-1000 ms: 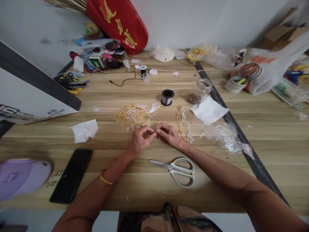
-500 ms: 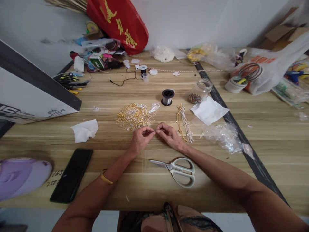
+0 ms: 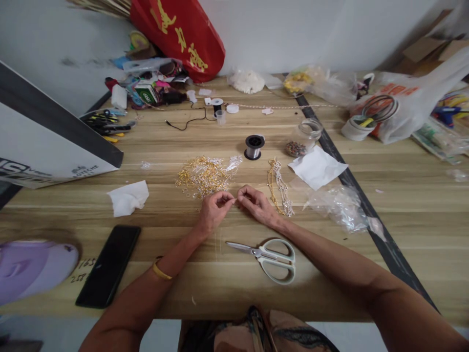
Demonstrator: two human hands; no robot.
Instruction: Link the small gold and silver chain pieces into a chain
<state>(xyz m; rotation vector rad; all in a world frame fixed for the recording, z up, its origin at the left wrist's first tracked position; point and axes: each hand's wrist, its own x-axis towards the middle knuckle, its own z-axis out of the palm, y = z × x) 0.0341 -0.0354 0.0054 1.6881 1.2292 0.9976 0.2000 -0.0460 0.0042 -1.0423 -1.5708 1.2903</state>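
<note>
My left hand [image 3: 215, 210] is pinched, thumb against forefinger, just in front of a heap of gold and silver beads [image 3: 203, 176]. Close beside it, my right hand [image 3: 256, 205] makes a similar pinch, the fingertips almost meeting. Whatever lies between the fingers is too small to make out. A fine clear thread [image 3: 220, 244] seems to trail on the table below the left hand. Right of my right hand lie gold and silver beaded chains [image 3: 281, 188]. Scissors with pale green handles [image 3: 262, 254] rest nearer me, and a spool of clear line [image 3: 254, 147] stands behind.
A glass jar of dark beads [image 3: 302, 139], a white paper sheet [image 3: 318, 167] and a crumpled clear bag [image 3: 340, 208] lie to the right. At left are a tissue [image 3: 129, 198], a black phone [image 3: 109, 266], a purple-white object [image 3: 36, 269] and a large box [image 3: 54, 142].
</note>
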